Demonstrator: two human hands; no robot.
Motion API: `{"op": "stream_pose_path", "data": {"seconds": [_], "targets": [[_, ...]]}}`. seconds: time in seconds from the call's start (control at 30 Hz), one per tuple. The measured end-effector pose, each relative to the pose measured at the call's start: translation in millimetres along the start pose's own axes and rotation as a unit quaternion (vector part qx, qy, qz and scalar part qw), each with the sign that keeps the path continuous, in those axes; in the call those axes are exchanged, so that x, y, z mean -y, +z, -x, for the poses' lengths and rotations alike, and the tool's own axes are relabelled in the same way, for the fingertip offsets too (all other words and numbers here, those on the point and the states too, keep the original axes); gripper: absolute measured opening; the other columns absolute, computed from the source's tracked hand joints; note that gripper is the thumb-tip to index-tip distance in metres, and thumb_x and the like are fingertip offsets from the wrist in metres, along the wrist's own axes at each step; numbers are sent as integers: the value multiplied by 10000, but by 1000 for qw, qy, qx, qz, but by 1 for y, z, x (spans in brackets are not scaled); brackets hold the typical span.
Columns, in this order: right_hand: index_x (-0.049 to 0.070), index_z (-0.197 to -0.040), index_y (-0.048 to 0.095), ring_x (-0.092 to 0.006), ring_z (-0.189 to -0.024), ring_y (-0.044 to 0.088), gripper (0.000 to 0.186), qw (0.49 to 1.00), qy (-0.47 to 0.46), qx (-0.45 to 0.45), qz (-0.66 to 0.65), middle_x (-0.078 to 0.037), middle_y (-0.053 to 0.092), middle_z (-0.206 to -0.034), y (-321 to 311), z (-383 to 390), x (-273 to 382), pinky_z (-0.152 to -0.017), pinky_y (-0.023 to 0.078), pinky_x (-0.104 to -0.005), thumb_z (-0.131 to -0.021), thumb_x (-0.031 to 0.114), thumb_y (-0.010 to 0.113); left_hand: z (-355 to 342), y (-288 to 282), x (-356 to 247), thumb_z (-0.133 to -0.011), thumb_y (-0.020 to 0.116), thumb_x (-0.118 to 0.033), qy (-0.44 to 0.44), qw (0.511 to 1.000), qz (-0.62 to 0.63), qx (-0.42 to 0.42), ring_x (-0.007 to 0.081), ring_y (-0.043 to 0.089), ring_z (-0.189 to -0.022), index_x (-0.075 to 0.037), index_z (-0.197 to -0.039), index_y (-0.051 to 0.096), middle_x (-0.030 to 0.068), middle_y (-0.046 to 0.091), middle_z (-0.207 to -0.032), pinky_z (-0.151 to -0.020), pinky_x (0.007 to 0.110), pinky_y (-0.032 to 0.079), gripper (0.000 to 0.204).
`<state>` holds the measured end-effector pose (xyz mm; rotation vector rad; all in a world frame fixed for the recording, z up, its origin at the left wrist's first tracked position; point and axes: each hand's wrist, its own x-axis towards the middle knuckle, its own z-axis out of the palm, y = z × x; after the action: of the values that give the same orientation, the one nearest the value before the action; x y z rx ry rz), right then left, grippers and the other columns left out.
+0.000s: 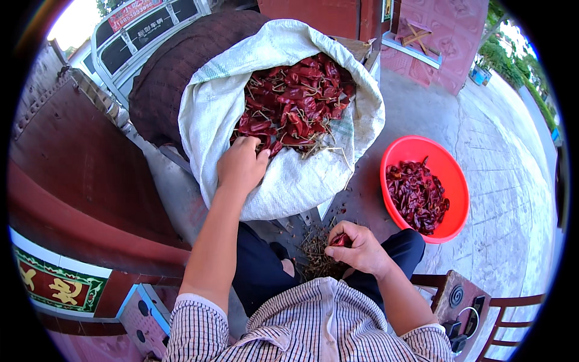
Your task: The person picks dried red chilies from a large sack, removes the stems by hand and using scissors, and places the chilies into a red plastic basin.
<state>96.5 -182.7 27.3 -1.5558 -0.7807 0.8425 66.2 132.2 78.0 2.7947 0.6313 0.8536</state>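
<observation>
A white woven sack (211, 114) with its mouth rolled open holds a heap of dried red chili peppers (295, 99), many with pale stems. At the near left edge of that heap is my left hand (240, 161), its fingers curled and closed on a dried chili pepper, mostly hidden by the fingers. Above my lap, my right hand (360, 248) pinches another dried chili pepper (341, 239) between thumb and fingers. To the right, a red plastic basin (456, 205) contains dried chili peppers (416, 196) without obvious long stems.
Broken stems (313, 250) litter the ground between my legs. A dark, bulging sack (163, 78) leans behind the white one. Near my right elbow stands a small wooden stand (449, 295) with a cable and plugs. A truck (142, 36) is at the back left.
</observation>
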Motion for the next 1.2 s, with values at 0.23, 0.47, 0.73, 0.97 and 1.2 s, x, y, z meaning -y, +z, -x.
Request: {"op": "stream_pose_path", "data": {"seconds": [0.23,0.47,0.73,0.97,1.2], "targets": [[16,-1014,639,-82,-741,604,202,999,23,-26,-36,-3,612,-818,1,-3,1,-689,510,-270,-894,110,771,6,3,18,-900,626,-212,-55,997,-20,49,355,692,-899,-83,-986,718,126,724,-970,-795,482,544,180],[13,-1070,651,-77,-779,581,263,993,19,-67,-95,12,610,-867,15,-24,1,-728,502,-257,-872,110,794,29,-14,14,-912,647,-97,-21,979,166,-119,252,692,-767,-36,-932,670,88,713,-889,-699,381,544,68],[86,-1181,684,-163,-783,632,389,959,-217,-127,127,-55,647,-947,23,-52,31,-738,531,-298,-811,68,803,74,-35,-33,-921,649,-4,-236,715,654,77,57,555,-608,-30,-1077,570,21,633,-802,-512,203,426,177],[133,-1089,747,-257,-829,665,368,910,-313,-96,256,-83,641,-896,14,-52,37,-720,555,-361,-739,67,840,103,-13,-43,-935,642,-18,-258,660,669,224,74,596,-658,-14,-1131,610,26,666,-896,-572,213,482,199],[79,-994,749,-273,-862,674,218,942,-234,-103,215,-106,674,-928,7,-46,24,-724,552,-370,-787,68,817,115,-14,-39,-823,764,46,88,875,458,128,145,646,-827,-18,-1100,735,55,682,-928,-736,259,512,285]]}}
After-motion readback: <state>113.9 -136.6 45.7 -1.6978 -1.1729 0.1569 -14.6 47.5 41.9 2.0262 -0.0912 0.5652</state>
